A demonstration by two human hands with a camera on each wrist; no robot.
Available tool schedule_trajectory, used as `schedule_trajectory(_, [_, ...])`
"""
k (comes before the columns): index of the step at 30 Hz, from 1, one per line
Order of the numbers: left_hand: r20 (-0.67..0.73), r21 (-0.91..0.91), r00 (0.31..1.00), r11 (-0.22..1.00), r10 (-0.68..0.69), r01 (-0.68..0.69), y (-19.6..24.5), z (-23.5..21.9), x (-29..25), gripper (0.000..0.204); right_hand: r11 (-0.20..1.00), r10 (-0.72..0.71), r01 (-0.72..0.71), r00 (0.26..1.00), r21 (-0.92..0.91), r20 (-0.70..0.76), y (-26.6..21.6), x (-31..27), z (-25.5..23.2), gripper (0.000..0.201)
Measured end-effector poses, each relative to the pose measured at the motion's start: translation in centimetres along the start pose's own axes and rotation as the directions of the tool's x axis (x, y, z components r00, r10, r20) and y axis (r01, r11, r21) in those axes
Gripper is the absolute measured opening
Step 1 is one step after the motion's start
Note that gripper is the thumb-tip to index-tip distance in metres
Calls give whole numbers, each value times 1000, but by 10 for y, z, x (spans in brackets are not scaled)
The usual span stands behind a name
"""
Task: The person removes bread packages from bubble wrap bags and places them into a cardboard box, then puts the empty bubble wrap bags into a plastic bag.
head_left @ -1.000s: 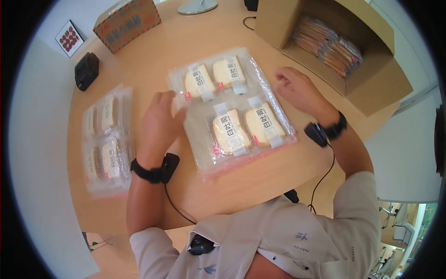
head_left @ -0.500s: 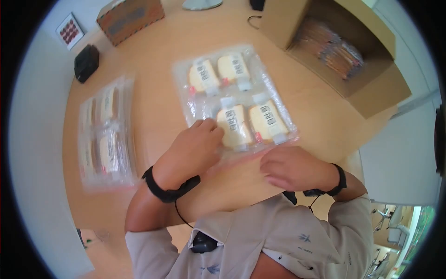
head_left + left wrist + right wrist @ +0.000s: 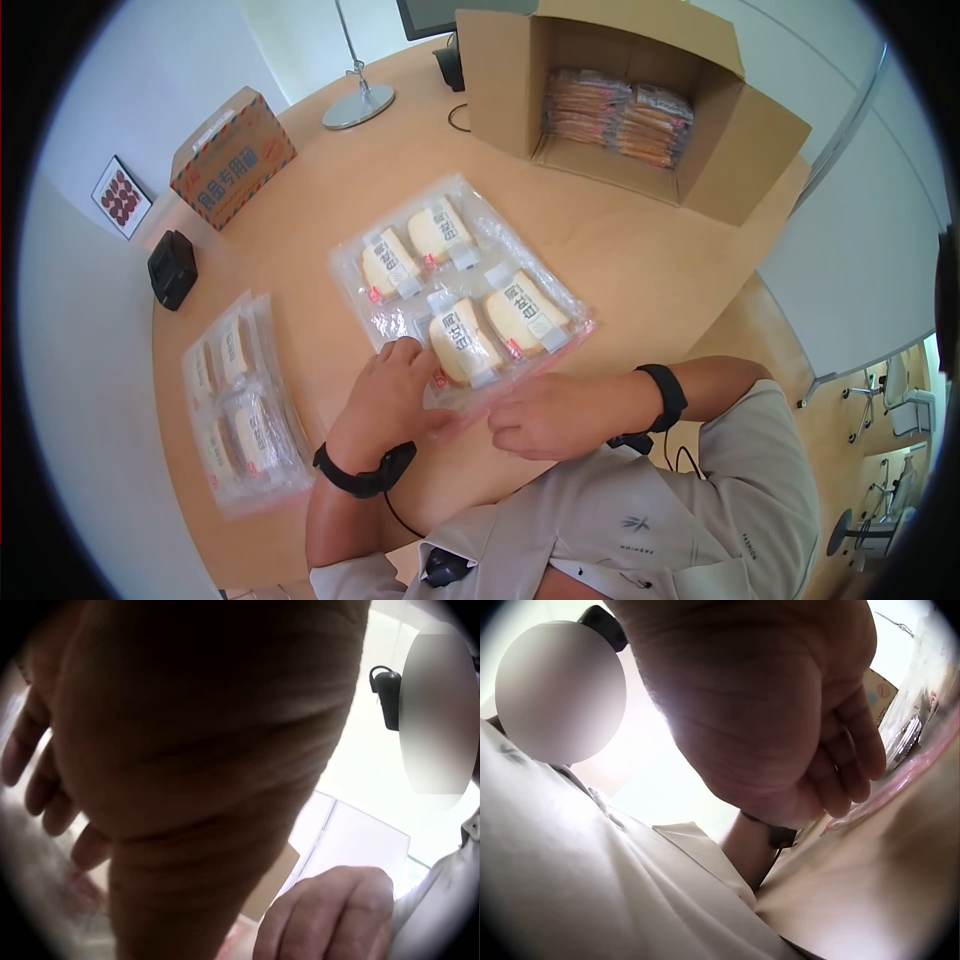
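Observation:
A clear plastic bag point(image 3: 500, 235) with a pink seal strip point(image 3: 555, 350) along its near edge lies flat on the table. Several packs of sliced white toast point(image 3: 525, 312) show inside it in two rows. My left hand point(image 3: 385, 400) rests at the bag's near left corner, its fingertips beside a toast pack. At the near edge, my right hand point(image 3: 560, 412) has its fingers loosely bent. The right wrist view shows those fingertips right at the pink strip, the thumb hidden. Loose, slightly spread fingers point(image 3: 45, 780) of the left hand appear in the left wrist view.
Another filled clear bag point(image 3: 275, 365) lies at the table's left. An open cardboard box point(image 3: 765, 150) holding stacked packs stands at the back right. Farther back left are a smaller printed carton point(image 3: 235, 165), a black device point(image 3: 172, 270) and a metal stand base point(image 3: 358, 106).
Both hands have come from the bag's sides toward its near edge, the right one moving the farther. The view has tilted up, showing more of the box and the back of the table.

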State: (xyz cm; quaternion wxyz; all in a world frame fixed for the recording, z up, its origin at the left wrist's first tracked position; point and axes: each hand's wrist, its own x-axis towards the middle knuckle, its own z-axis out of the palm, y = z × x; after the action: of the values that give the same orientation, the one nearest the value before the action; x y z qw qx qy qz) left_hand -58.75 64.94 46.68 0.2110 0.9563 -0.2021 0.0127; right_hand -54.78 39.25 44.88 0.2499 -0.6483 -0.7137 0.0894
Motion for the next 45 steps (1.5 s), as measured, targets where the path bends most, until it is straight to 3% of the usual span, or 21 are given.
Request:
schedule_trajectory(3, [14, 88, 999, 995, -51, 50, -4, 7, -2, 24, 997, 71, -68, 994, -41, 81, 3, -5, -3, 14])
schedule_trajectory(5, [1, 28, 1000, 1000, 2, -2, -9, 6, -2, 21, 998, 55, -57, 995, -14, -81, 7, -8, 1, 12])
schedule_trajectory(6, [2, 23, 999, 999, -42, 42, -12, 5, -3, 21, 999, 29, -28, 998, 15, -64, 7, -9, 0, 12])
schedule_trajectory(8, [61, -9, 998, 1000, 4, -4, -19, 4, -2, 17, 994, 106, -106, 994, -32, -28, 5, -9, -5, 11])
schedule_trajectory(15, [-10, -229, 1000, 973, 3, -5, -32, -2, -2, 16, 996, 88, -87, 996, -30, 11, 2, 3, -12, 15])
schedule_trajectory(17, [-10, -288, 1000, 958, -4, 1, -27, -9, 0, 16, 995, 78, -86, 987, -51, -140, 0, 12, -11, 20])
schedule_trajectory(18, [-12, -289, 1000, 957, -4, 1, -26, -10, 0, 16, 995, 78, -86, 987, -51, -138, 1, 15, -10, 20])
schedule_trajectory(24, [-178, -286, 984, 956, 15, -67, -27, -7, 3, 12, 943, 191, -232, 964, -240, -185, 11, 33, -2, 53])
schedule_trajectory(27, [-232, -327, 972, 944, -33, -46, -25, -5, 3, 10, 919, 276, -303, 951, -252, -139, 13, 29, 4, 63])
schedule_trajectory(29, [-208, -298, 976, 954, -61, -4, -25, -5, 3, 10, 905, 174, -153, 985, -397, 18, 5, 22, -5, 65])
schedule_trajectory(32, [-214, -280, 976, 960, -40, -22, -30, 1, 4, 10, 970, 81, -43, 985, -238, 153, -3, 0, -18, 63])
schedule_trajectory(36, [-174, -272, 982, 962, -78, 28, -30, 6, 7, 11, 993, 9, 15, 980, -118, 198, -14, -36, -17, 49])
schedule_trajectory(38, [-135, -258, 986, 964, -100, 62, -32, 10, 8, 11, 963, -6, 34, 995, -267, 104, -16, -53, -14, 32])
schedule_trajectory(42, [-74, -221, 995, 974, -66, 48, -23, 6, 12, 12, 971, 55, -54, 998, -232, -6, -26, -72, -11, 22])
schedule_trajectory(44, [-290, -207, 952, 978, -93, 33, -11, 2, 14, 30, 965, 16, -60, 985, -257, -169, -37, -67, -26, 19])
schedule_trajectory(45, [-280, -201, 956, 979, -82, 25, -4, -2, 14, 30, 964, 23, -71, 983, -257, -183, -40, -66, -33, 19])
